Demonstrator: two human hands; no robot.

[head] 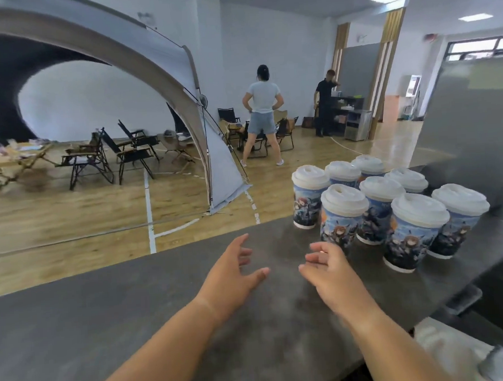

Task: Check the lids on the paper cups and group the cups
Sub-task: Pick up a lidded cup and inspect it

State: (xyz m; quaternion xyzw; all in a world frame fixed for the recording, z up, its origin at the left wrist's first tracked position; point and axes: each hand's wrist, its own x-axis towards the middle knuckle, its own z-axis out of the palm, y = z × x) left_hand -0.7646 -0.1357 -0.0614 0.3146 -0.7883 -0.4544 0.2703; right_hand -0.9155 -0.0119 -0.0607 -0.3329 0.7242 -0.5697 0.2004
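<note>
Left grip [234, 268] and right grip [325, 269] are both released, fingers loosely spread, holding nothing above the dark counter [105, 317]. Eight paper cups [342, 223] stand upright in a tight cluster on the counter, just beyond the right grip, each wearing a white lid [419, 209].

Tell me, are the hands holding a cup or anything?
No, nothing is held. The left hand and the right hand are both open above the grey counter, fingers loose, with no fingers round any of the lidded paper cups.
</note>
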